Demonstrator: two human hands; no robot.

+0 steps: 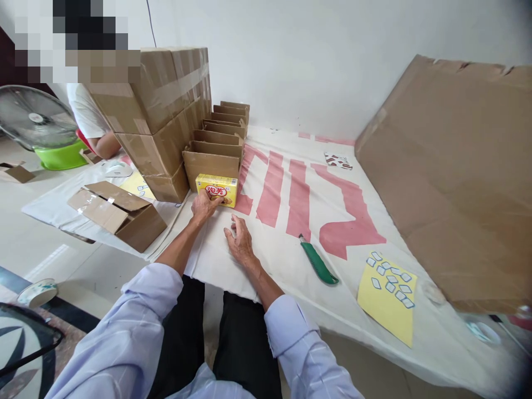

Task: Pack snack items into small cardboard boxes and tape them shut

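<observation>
A small yellow box (217,189) with red print stands on the white sheet (282,260) in front of a row of open cardboard boxes (216,152). My left hand (203,206) grips the yellow box at its lower left side, fingers curled on it. Just to the right and nearer to me, my right hand (240,242) rests on the sheet with its fingers spread, holding nothing.
Taped cartons (162,116) are stacked left of the row. An open flat carton (118,213) lies at the left. A green utility knife (318,261) and a yellow sticker sheet (390,293) lie to the right. A big cardboard sheet (453,172) leans against the wall. Another person (93,122) sits behind the cartons near a fan (35,119).
</observation>
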